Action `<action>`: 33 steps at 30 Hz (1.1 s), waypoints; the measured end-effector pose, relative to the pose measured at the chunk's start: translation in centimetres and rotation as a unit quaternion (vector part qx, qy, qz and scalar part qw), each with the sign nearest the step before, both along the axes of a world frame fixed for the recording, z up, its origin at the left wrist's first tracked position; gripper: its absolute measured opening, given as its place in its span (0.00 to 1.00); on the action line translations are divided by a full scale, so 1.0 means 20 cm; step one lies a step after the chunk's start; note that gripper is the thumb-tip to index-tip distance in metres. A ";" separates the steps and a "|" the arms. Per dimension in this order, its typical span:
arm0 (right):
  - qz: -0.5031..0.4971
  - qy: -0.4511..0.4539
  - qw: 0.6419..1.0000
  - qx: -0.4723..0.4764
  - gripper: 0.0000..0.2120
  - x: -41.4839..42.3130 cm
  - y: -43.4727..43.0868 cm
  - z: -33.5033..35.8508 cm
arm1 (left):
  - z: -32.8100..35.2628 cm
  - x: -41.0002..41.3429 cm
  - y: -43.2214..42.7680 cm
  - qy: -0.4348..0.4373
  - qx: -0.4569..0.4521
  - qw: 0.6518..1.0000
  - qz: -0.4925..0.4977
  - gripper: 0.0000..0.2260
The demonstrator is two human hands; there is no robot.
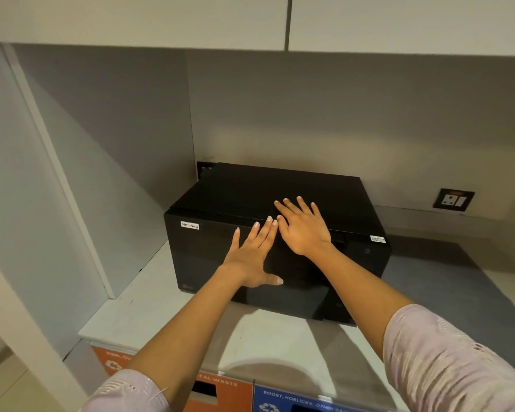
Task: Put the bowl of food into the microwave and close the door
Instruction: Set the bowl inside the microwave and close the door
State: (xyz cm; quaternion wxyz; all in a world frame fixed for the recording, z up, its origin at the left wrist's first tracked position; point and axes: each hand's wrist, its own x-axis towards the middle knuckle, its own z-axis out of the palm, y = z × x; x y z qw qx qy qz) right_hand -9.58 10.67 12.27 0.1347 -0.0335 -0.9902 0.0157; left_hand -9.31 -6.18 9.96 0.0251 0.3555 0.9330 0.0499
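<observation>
A black microwave point(208, 257) stands on a white counter point(149, 304), and its door is shut. A small "Non-Veg" label point(190, 225) sits at the door's upper left. My left hand point(253, 257) lies flat against the door front, fingers spread, thumb pointing right. My right hand point(302, 227) rests flat over the top front edge of the microwave, fingers spread onto its top. Neither hand holds anything. No bowl is visible; the dark door hides the inside.
White cabinets point(399, 22) hang overhead and a white side panel point(42, 173) closes off the left. A wall socket point(454, 200) sits to the right of the microwave. Orange point(220, 394) and blue point(295, 399) waste bin fronts run below the counter edge.
</observation>
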 end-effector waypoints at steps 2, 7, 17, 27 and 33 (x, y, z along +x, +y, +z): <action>-0.004 0.003 1.000 -0.001 0.25 -0.02 0.01 0.01 | 0.01 -0.02 0.01 -0.016 -0.003 1.000 -0.004 0.52; -0.004 0.006 1.000 0.002 0.25 -0.01 0.01 0.00 | 0.02 -0.02 0.01 -0.044 0.021 0.999 -0.003 0.51; -0.003 0.059 0.994 -0.088 0.28 0.24 0.07 0.06 | 0.06 0.10 -0.02 0.112 0.117 0.987 -0.002 0.43; 0.072 0.206 0.941 -0.260 0.27 0.76 0.18 0.49 | 0.38 0.35 0.18 0.247 0.205 0.947 -0.014 0.39; 0.174 0.292 0.842 -0.418 0.23 1.29 0.17 0.83 | 0.61 0.53 0.35 0.303 0.246 0.921 -0.003 0.37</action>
